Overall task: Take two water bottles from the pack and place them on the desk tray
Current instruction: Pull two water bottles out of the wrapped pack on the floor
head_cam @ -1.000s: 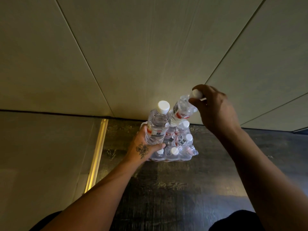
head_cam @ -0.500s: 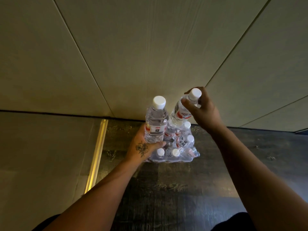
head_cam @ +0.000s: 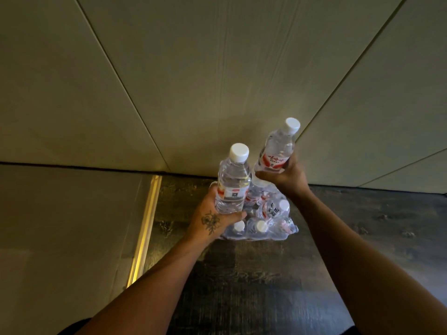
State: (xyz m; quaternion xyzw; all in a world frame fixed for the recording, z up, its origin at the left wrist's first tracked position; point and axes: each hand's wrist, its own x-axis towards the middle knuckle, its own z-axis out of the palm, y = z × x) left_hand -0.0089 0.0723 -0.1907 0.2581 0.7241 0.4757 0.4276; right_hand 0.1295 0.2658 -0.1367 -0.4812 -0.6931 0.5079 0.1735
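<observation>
Far left: pale wall panel (head_cam: 60, 226), with a brass-coloured strip (head_cam: 145, 228) running down where it meets the dark wood-grain floor (head_cam: 266, 274).

Left hand (head_cam: 212, 221), flower tattoo on its back, has its grip closed round the lower body of the first bottle (head_cam: 233, 182). That bottle stands nearly upright, white cap up, just above the near left corner of the pack (head_cam: 266, 221).

The pack sits on the floor close against the back wall (head_cam: 217, 81). Its shrink-wrap is torn open on top, and several white caps show inside.

Right hand (head_cam: 283, 176) grips the second bottle (head_cam: 278, 151) round the label band, fingers wrapped from behind. This bottle tilts, cap up and to the right, base just over the pack.

Handling, as judged: full bottles, so moderately heavy for their size. Thin clear walls will give if squeezed hard. The smooth plastic may slip, and the label band or the waist below it offers the surest hold. The caps look sealed, so tilting should not spill.

Room to move: the wall stands right behind the pack, so there is no way forward. Open floor lies toward the person and to the right. Loose wrap at the pack's edge could snag a bottle's base, so lifting straight up first seems wise. No desk or tray in view; both must lie elsewhere.
</observation>
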